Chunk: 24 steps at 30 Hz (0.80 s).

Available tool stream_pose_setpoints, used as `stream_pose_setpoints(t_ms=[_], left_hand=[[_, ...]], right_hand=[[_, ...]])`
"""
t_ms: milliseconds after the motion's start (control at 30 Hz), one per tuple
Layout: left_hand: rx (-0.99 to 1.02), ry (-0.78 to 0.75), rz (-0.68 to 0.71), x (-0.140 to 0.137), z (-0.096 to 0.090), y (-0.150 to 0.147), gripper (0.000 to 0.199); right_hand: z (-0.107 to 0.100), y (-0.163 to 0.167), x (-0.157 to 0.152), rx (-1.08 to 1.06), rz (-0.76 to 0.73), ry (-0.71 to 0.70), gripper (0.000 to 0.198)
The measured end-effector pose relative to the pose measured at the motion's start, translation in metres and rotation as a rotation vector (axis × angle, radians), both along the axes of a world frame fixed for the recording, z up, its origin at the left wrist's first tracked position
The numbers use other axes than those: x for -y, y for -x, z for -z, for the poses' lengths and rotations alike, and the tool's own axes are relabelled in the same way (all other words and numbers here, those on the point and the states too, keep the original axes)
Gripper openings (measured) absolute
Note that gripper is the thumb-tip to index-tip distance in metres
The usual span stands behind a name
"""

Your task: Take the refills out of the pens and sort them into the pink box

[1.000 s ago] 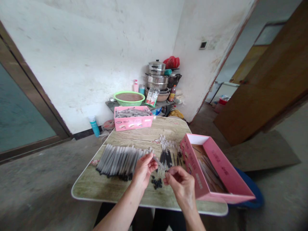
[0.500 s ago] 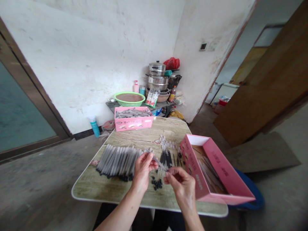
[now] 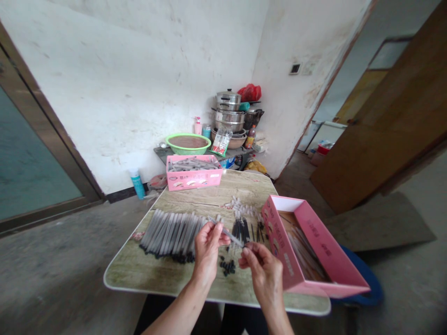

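Clear plastic pen tube (image 3: 228, 231) pinched mid-barrel by left hand (image 3: 206, 248), right hand (image 3: 262, 267) fingertips closed at its tip; prob. light, stiff, slick, so grip near ends.

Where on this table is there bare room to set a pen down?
Bare patches on the table: the near left corner below the row of pen barrels, and the strip between that row and the far pink box. Crowded: around both hands, with black caps, refills and the open pink box.
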State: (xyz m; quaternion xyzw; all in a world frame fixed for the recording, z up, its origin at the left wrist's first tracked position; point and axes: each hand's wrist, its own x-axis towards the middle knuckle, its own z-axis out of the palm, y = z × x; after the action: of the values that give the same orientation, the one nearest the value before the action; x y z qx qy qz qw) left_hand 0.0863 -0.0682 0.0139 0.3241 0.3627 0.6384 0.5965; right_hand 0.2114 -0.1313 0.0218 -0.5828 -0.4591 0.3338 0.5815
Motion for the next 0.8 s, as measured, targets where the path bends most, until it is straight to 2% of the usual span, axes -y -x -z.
stream_pose_setpoints(t_ms=[267,467,533,667,800], left_hand=[[-0.054,-0.052,0.008,0.0082,-0.0042,-0.0024,0.031],[-0.03,-0.027,0.027,0.0095,-0.0021,-0.0049,0.033],[-0.022,-0.009,0.015,0.0085,0.0003,-0.0046,0.033],[-0.024,0.001,-0.013,0.0062,0.0034,-0.0046,0.033],[-0.014,0.013,0.014,0.0065,0.0028,-0.0063,0.034]], right_hand=[[0.0022,0.0018,-0.0034,-0.186,-0.089,0.056,0.041],[0.0059,0.0037,-0.0039,-0.199,-0.018,0.188,0.054],[0.0043,0.0034,-0.0027,-0.232,-0.04,0.162,0.054],[0.0018,0.0009,-0.0009,-0.222,-0.085,0.051,0.039],[0.005,-0.0011,-0.0018,-0.18,-0.077,0.127,0.045]])
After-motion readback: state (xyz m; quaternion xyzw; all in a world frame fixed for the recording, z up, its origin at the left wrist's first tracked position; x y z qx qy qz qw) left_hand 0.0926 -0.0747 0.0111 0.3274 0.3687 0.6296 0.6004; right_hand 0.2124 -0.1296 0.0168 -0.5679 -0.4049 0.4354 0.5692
